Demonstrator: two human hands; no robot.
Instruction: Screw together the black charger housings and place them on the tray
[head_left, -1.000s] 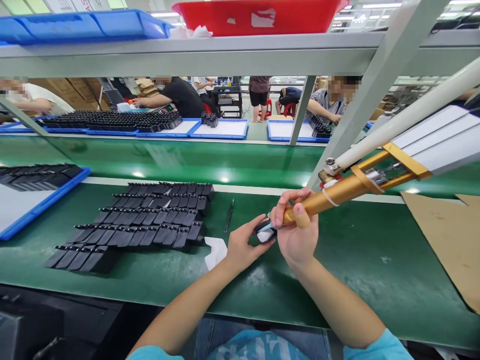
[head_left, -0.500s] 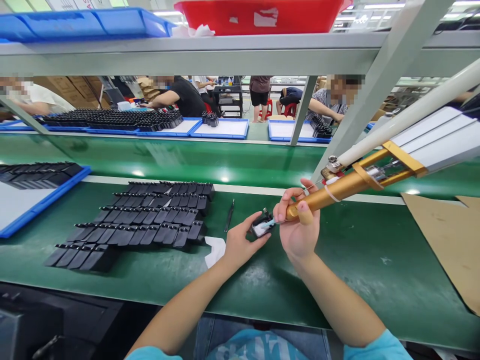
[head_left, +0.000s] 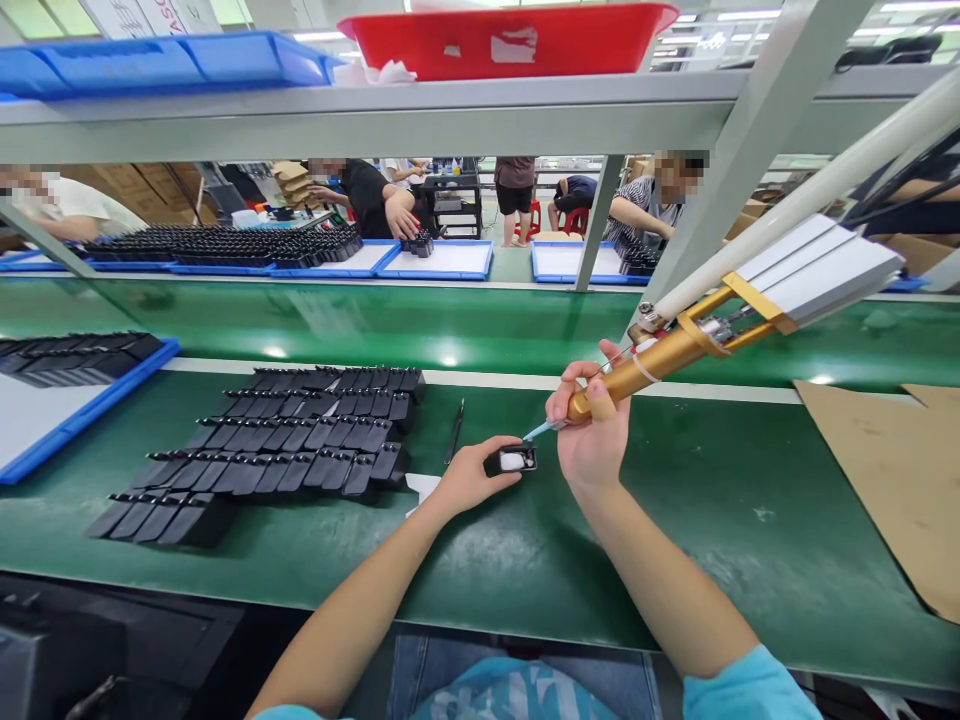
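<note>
Between the thumb and fingers of my left hand point(head_left: 474, 476) is a small black box-shaped housing point(head_left: 513, 459), its open side turned up and something white inside. My right hand point(head_left: 596, 430) is wrapped round a gold-coloured dispensing gun point(head_left: 637, 368) with a pale blue nozzle point(head_left: 541, 430). The nozzle tip sits just above and beside the housing's far edge. Left of my hands, rows of similar black housings point(head_left: 300, 432) cover the green table. A dark slim pen-like tool point(head_left: 454, 432) and a white paper scrap point(head_left: 421, 486), partly behind my left hand, lie nearby.
A blue-rimmed tray point(head_left: 90, 410) with black housings stands at the left. Brown cardboard point(head_left: 885, 480) lies at the right. A white support arm point(head_left: 795, 190) slants in toward the gun. Overhead, a shelf holds a red bin point(head_left: 510, 42). People work beyond the green divider.
The housing in my left hand has turned level and shifted slightly left and down. The nozzle has come out from over its opening, and the gun has swung a little left.
</note>
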